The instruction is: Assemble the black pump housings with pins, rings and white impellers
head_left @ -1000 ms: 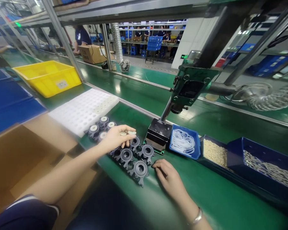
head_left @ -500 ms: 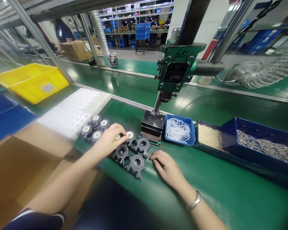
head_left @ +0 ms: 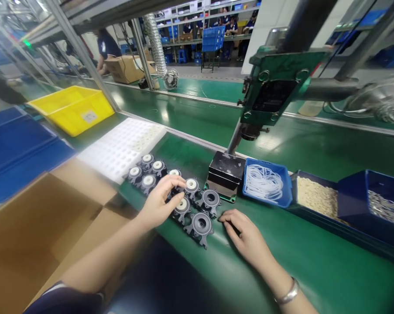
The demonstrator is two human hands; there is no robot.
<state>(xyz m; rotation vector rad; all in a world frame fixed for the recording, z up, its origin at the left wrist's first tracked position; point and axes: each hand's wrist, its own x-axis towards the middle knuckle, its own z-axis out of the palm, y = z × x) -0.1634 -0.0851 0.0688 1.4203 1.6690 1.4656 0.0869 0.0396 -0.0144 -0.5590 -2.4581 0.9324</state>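
My left hand (head_left: 164, 198) hovers over two rows of dark round housings, thumb and fingers apart with nothing visible between them. Its thumb is beside a housing with a white ring (head_left: 182, 205). Several other housings hold white rings, among them one (head_left: 191, 184) just right of my fingertips. At the right end, two housings (head_left: 210, 197) (head_left: 202, 223) show bare dark centres. My right hand (head_left: 244, 233) rests on the green table, loosely curled, with a gap between thumb and fingers; its fingertips are close to the rows' right end and nothing shows in them.
A black block (head_left: 227, 165) with a green press head (head_left: 280, 87) stands behind. To the right are a blue tray of white loops (head_left: 265, 183), a bin of pale pieces (head_left: 316, 196) and a bin of metal parts (head_left: 386, 207). A white tray (head_left: 118, 148) and cardboard box (head_left: 29, 222) lie left.
The view has shifted, so the scene sits further right. The pale ring that was in my left hand now appears seated in a front-row housing, and my left hand has opened. My right hand stays by the housings.
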